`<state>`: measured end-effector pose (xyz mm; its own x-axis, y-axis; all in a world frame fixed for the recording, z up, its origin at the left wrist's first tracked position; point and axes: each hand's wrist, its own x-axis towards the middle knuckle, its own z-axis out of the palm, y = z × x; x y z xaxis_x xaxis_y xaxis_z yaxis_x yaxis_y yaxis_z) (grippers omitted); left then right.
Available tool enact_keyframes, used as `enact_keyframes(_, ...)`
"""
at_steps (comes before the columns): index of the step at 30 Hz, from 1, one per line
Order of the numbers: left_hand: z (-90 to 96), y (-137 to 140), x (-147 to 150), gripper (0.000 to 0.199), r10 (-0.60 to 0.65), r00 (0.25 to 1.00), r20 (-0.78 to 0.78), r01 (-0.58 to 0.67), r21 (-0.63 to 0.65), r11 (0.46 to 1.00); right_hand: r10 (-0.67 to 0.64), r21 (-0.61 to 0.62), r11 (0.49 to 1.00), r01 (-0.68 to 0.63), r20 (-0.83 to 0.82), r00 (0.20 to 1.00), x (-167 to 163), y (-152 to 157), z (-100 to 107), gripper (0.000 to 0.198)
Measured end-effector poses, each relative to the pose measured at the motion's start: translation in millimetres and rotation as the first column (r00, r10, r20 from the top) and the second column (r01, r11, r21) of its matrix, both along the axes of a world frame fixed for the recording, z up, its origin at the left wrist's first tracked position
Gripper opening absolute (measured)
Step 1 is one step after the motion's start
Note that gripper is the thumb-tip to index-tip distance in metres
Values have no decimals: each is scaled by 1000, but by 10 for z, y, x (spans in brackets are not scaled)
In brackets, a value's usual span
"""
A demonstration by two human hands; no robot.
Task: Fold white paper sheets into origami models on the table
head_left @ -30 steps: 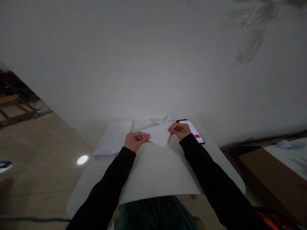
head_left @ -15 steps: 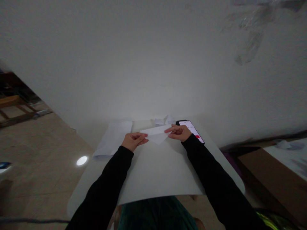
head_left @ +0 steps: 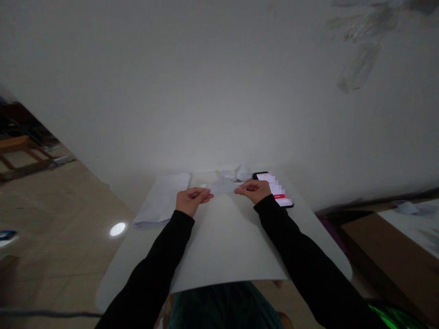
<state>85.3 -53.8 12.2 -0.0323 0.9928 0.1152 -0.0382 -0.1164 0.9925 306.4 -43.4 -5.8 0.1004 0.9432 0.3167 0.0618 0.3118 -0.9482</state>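
A folded sheet of white paper (head_left: 222,186) is held up between both hands, over the far half of the white table (head_left: 226,251). My left hand (head_left: 192,200) pinches its left end between thumb and fingers. On the other end, my right hand (head_left: 254,190) is closed with thumb and fingertips together. Just beyond the sheet lie small folded paper pieces (head_left: 244,172) near the wall. A phone (head_left: 279,194) with a lit screen lies right beside my right hand, partly covered by it.
A stack of white paper (head_left: 161,198) lies at the table's left side. The wall (head_left: 219,91) rises directly behind the table. At right is a brown cardboard surface (head_left: 387,242) with paper on it. A wooden stool (head_left: 20,145) stands far left on the tiled floor.
The paper has tilted, and its pointed lower flap no longer shows towards me. My hands have come slightly closer together, the right one shifting left.
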Motion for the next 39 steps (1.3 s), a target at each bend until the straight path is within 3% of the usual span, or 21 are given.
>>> enact_keyframes(3,54,-43,40,34,85,996,18,-86,55,995,5,-10,1000,-6,-101,995,-62,-45,45,31)
enact_keyframes(6,98,-71,72,43,189,979,78,-197,125,972,24,-28,999,-30,-208,978,-94,-57,64,52)
enact_keyframes(9,63,-77,110,58,244,957,156,-261,104,960,64,-98,991,-88,-230,971,-136,-70,29,44)
enact_keyframes(11,-2,-98,157,56,124,980,159,-128,15,992,92,-139,982,-128,-239,967,-189,-95,-10,33)
enact_keyframes(12,-37,-119,189,53,10,990,140,-4,-43,999,116,-154,975,-158,-248,962,-224,-113,-30,30)
enact_keyframes(15,-120,-207,302,54,-234,967,102,248,-148,958,238,-169,943,-288,-266,934,-335,-169,-76,28)
enact_keyframes(20,-143,-243,365,64,-359,921,150,377,-118,919,272,-204,911,-359,-358,893,-414,-212,-55,30)
enact_keyframes(22,-142,-217,331,64,-363,920,148,378,-95,921,293,-263,851,-455,-480,827,-413,-220,-23,37)
enact_keyframes(25,-142,-195,274,64,-346,932,110,355,-77,932,305,-381,666,-642,-646,700,-426,-248,14,45)
enact_keyframes(27,-137,-200,248,64,-334,940,66,339,-77,938,264,-433,591,-681,-694,670,-451,-279,25,38)
enact_keyframes(34,-131,-228,214,62,-320,934,-158,313,-70,947,154,-404,532,-744,-818,555,-504,-364,23,26)
enact_keyframes(39,-141,-237,213,62,-336,909,-246,327,-75,942,131,-375,528,-762,-850,510,-535,-398,31,28)
